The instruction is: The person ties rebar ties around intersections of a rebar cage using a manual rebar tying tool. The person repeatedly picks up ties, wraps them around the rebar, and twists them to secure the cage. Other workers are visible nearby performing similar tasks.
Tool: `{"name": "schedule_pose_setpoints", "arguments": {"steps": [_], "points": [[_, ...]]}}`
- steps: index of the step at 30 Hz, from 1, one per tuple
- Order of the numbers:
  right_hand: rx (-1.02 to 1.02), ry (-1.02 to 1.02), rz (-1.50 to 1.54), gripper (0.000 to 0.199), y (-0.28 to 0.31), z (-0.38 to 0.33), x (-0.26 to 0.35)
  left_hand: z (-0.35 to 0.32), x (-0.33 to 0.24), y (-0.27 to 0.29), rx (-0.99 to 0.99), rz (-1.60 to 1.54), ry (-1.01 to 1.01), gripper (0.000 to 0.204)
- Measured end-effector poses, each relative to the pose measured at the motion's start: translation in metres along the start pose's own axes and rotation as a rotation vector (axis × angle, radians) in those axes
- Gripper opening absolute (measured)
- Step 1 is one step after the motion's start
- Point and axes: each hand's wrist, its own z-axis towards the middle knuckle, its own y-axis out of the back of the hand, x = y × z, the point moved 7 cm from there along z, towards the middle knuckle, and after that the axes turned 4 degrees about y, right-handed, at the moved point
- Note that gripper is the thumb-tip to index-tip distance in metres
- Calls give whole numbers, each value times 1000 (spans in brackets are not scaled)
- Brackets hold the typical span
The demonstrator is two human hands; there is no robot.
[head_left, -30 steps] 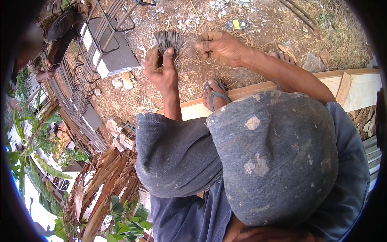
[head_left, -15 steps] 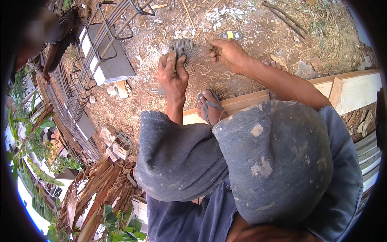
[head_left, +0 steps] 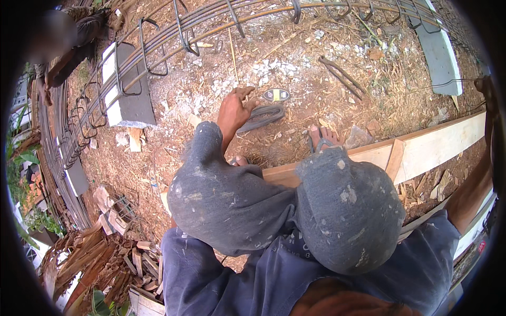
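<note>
Near the middle, my left hand (head_left: 234, 112) reaches past my knee with its fingers stretched apart, holding nothing that I can see. Right beside its palm lies a looped bundle of thin grey wire (head_left: 263, 117) on the dirt. A small oval yellow-and-black item (head_left: 276, 95) is just beyond the bundle. At the far right rim, my right hand (head_left: 484, 87) is dark and partly cut off by the picture's edge. Thin wire strands (head_left: 448, 82) run leftward from its closed fingers, in front of a grey block (head_left: 436, 58).
A long rebar cage (head_left: 211, 36) with bent stirrups crosses the far side above a grey-and-white block (head_left: 132, 100). A long pincer-like metal tool (head_left: 342, 79) lies on the ground. A wooden board (head_left: 437, 141) runs by my feet. Another person (head_left: 74, 47) is at the upper left.
The wire bundle has left my left hand for the ground, and that hand has opened. My right hand has swung from the middle to the far right rim. The view has shifted, showing more rebar cage.
</note>
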Motion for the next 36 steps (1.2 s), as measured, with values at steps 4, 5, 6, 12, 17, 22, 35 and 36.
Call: {"name": "schedule_pose_setpoints", "arguments": {"steps": [4,5,6,12,17,22,35,36], "points": [[233,31,-55,29,-88,-15,46,30,-34,104,269,-455,258,47],[299,33,-71,31,-109,-22,60,31,-59,129,296,-493,184,53],[378,28,-81,33,-131,-30,74,27,-83,149,319,-524,116,60],[880,53,-25,40,-229,-78,157,-57,-186,196,179,-1371,-124,72],[984,251,-10,31,-267,-109,185,-38,-178,247,-326,-1859,-10,52],[1184,84,-223,23,-239,-135,116,23,-133,266,-714,-1854,209,22],[1132,-571,152,26,-196,-233,21,-10,-55,296,-1269,-1804,49,24],[1123,-571,163,24,-193,-230,22,-13,-52,295,-1284,-1839,58,23]]}}
